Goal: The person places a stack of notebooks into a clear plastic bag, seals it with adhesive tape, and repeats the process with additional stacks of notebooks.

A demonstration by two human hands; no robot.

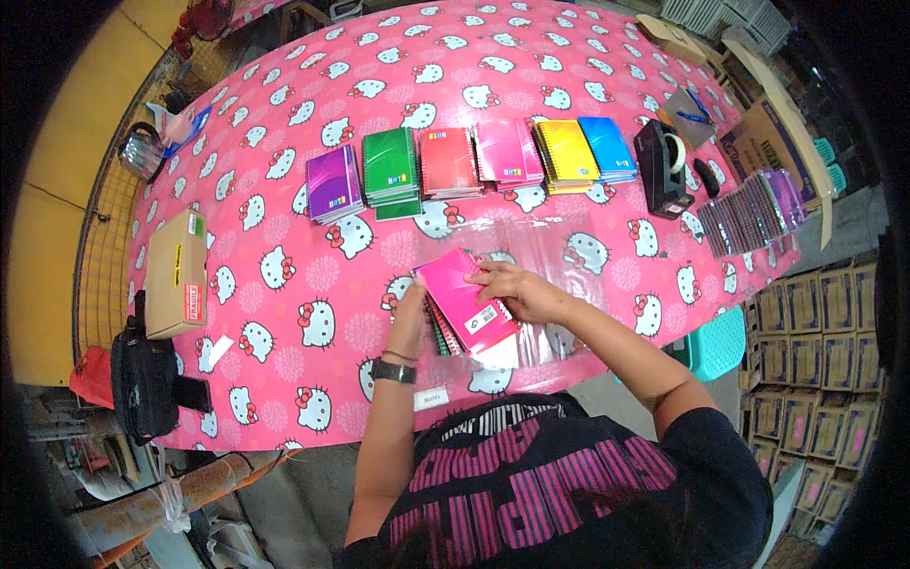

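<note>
Notebooks (459, 296), rectangular, pink-topped, glossy-covered, spiral-bound, are probably handling light, stiff, slippery; left hand (409, 321) and right hand (527, 292) are gripping opposite sides, apparently the soundest hold.

we see a pink tablecloth (322, 275) patterned with white cat faces, red bows and paler pink flowers. at the dial's centre, our hot-pink notebook (463, 292) wears a white label. clockwise between ten and two o'clock, we find purple (334, 180), green (390, 161), red (447, 159), pink (507, 150), yellow (566, 152) and blue notebooks (608, 147). at two, the tape dispenser (654, 166) is black; at nine, the box (171, 294) is brown.
</note>
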